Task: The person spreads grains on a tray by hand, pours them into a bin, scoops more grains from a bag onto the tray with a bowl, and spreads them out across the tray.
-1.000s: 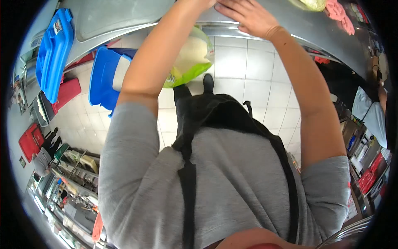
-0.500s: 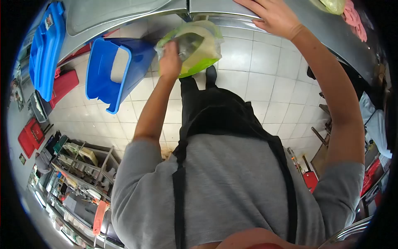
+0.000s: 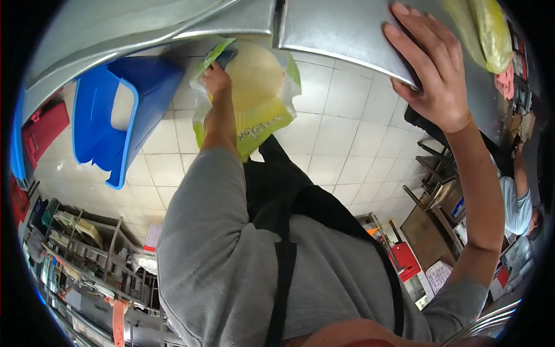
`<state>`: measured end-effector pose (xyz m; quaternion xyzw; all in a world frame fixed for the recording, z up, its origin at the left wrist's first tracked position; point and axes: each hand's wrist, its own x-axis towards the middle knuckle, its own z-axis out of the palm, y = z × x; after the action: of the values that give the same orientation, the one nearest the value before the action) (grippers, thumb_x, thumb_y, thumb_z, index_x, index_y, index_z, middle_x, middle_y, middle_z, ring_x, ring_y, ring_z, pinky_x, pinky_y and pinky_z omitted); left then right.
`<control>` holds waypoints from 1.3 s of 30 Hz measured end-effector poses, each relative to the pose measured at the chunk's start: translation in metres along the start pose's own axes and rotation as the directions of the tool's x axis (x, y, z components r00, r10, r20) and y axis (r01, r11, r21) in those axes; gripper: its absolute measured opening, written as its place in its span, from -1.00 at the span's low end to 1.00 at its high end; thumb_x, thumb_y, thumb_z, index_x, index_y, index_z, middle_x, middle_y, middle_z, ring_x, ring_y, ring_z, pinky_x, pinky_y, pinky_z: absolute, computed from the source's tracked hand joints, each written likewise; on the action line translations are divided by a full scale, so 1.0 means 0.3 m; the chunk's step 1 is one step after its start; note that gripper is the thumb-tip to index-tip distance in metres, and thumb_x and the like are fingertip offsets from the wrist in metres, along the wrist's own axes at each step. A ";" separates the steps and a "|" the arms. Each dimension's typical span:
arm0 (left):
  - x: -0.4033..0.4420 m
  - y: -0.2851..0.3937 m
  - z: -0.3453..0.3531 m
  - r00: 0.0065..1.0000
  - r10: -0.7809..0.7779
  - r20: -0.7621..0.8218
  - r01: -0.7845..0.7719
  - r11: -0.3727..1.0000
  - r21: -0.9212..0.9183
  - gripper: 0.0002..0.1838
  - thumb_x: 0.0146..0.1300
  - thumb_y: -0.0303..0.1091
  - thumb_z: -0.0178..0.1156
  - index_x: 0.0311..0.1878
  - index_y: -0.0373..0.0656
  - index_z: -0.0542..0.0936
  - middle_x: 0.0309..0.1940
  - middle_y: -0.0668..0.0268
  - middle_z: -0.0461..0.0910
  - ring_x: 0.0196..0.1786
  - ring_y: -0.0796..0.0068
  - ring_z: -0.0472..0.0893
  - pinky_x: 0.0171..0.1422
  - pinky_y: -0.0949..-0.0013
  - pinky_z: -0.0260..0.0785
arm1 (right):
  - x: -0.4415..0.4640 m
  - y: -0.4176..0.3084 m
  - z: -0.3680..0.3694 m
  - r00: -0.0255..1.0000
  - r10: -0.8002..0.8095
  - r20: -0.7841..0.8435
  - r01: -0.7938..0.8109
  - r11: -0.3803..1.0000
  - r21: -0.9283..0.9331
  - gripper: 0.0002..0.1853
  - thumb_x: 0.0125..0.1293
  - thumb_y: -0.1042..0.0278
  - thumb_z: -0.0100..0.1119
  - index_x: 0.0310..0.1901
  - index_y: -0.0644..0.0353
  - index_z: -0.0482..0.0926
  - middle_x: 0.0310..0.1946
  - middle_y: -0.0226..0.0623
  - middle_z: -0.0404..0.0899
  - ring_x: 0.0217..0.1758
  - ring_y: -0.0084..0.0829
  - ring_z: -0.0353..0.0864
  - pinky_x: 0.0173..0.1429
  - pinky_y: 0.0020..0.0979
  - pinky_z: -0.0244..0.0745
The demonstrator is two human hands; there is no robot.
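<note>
My left hand (image 3: 217, 81) is closed around a scoop, at the left side of an open green and clear plastic bag (image 3: 263, 128). Only a small grey part of the scoop (image 3: 226, 56) shows beside my fingers; its bowl is mostly hidden. Pale, fine-looking contents (image 3: 254, 75), perhaps grain, fill the bag, which is below the front edge of the steel table (image 3: 341, 29). My right hand (image 3: 436, 69) rests at that table's edge, fingers stretched out and holding nothing.
A tall blue bin (image 3: 153, 87) with pale contents inside stands left of the bag on the tiled floor (image 3: 347, 115). A yellow-green plastic bag (image 3: 491, 37) and a pink cloth (image 3: 504, 84) lie at far right. Another person (image 3: 517, 208) is at the right edge.
The view has shifted closer to the table and bag. My left hand has gone lower at the bag's left side, with the scoop now mostly hidden. My right hand stays at the table edge.
</note>
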<state>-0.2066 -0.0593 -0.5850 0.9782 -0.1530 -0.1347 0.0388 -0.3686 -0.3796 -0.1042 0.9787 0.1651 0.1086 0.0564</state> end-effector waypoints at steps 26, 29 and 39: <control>-0.148 -0.137 -0.392 0.761 0.035 0.648 0.564 0.458 -0.687 -0.32 0.15 -0.60 0.00 0.43 -0.21 0.38 0.13 0.04 0.59 0.01 0.00 0.70 -0.10 -0.01 0.70 | 0.043 -0.032 -0.101 0.976 0.118 0.183 -0.150 0.973 0.174 -0.16 -0.10 0.41 0.38 0.38 0.09 0.44 0.41 -0.19 0.40 0.37 -0.13 0.42 0.39 -0.04 0.34; -0.163 -0.199 -0.501 0.746 0.068 0.662 0.597 0.371 -0.711 -0.33 0.18 -0.59 0.00 0.44 -0.27 0.34 0.17 0.02 0.56 0.09 -0.03 0.67 0.01 -0.03 0.68 | 0.038 -0.035 -0.113 0.981 0.118 0.154 -0.151 0.963 0.223 -0.10 -0.16 0.44 0.40 0.39 0.09 0.42 0.43 -0.18 0.36 0.40 -0.13 0.39 0.41 -0.04 0.32; -0.198 -0.106 -0.815 0.718 0.189 0.670 0.624 0.253 -0.740 -0.36 0.17 -0.68 -0.07 0.40 -0.39 0.33 0.24 -0.06 0.50 0.20 -0.04 0.61 0.26 0.00 0.57 | -0.006 -0.032 -0.084 0.992 0.097 0.075 -0.112 0.966 0.232 -0.04 -0.11 0.42 0.42 0.46 0.09 0.33 0.48 -0.15 0.29 0.47 -0.13 0.33 0.47 -0.04 0.26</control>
<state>-0.1846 -0.0022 -0.3388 0.6518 0.1064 -0.5281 0.5338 -0.3791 -0.3694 -0.0816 0.9887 0.1231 0.0604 -0.0607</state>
